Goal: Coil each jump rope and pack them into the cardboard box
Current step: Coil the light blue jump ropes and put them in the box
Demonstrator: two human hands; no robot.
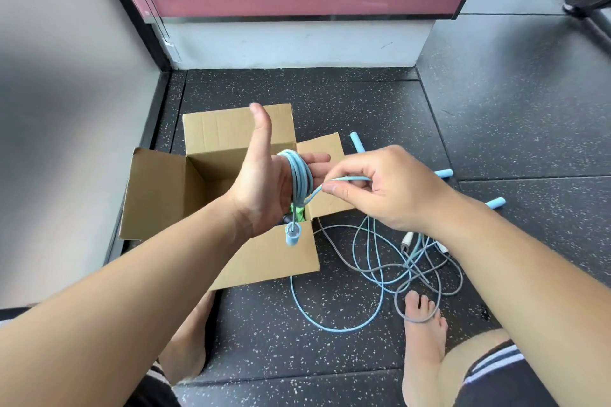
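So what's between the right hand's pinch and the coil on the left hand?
In the head view, only a short taut stretch of blue rope spans from the right hand to the coil around the left hand.

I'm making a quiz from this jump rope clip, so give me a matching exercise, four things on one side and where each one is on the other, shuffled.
Things:
1. blue coil
2. dangling blue handle
3. right hand
4. loose ropes

Places:
A. on the floor beside the cardboard box
B. wrapped round the left hand
C. pinching the rope's free length
D. hanging below the left hand

Pairs: 1-B, 2-D, 3-C, 4-A
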